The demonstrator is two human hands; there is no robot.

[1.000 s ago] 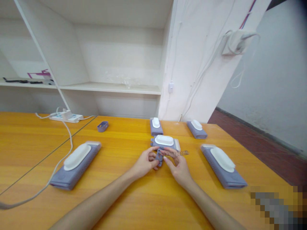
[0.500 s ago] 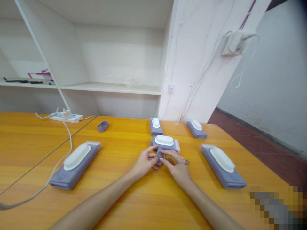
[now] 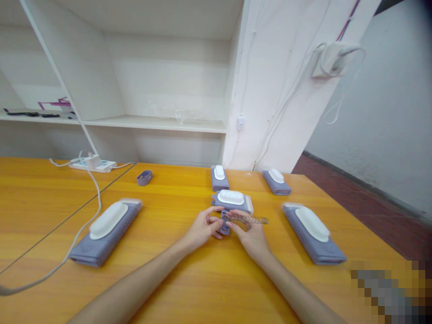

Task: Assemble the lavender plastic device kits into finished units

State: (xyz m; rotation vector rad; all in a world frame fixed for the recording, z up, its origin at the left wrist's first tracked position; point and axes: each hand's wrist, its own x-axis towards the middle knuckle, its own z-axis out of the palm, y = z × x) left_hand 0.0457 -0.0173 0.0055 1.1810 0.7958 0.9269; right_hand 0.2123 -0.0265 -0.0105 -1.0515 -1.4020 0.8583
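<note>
Both hands meet at the middle of the orange table [image 3: 189, 279]. My left hand [image 3: 202, 229] pinches a small purple plastic part [image 3: 224, 223] between thumb and fingers. My right hand [image 3: 251, 236] holds a thin metal coil spring [image 3: 251, 219] by its left end, which touches the purple part; the rest of the spring sticks out level to the right. Just behind the hands lies a purple case with a white ribbed top [image 3: 232, 199].
Larger purple cases with white tops lie at the left [image 3: 106, 231] and right [image 3: 313, 231], two small ones at the back [image 3: 219, 177] [image 3: 276, 181]. A small purple cap [image 3: 144, 177], a power strip [image 3: 92, 164] and its cable [image 3: 81, 234] sit at the left. Shelves stand behind.
The spring's free end dipped toward the table and has come back up to level. Both hands stayed at the same spot, fingers shifting slightly around the purple part.
</note>
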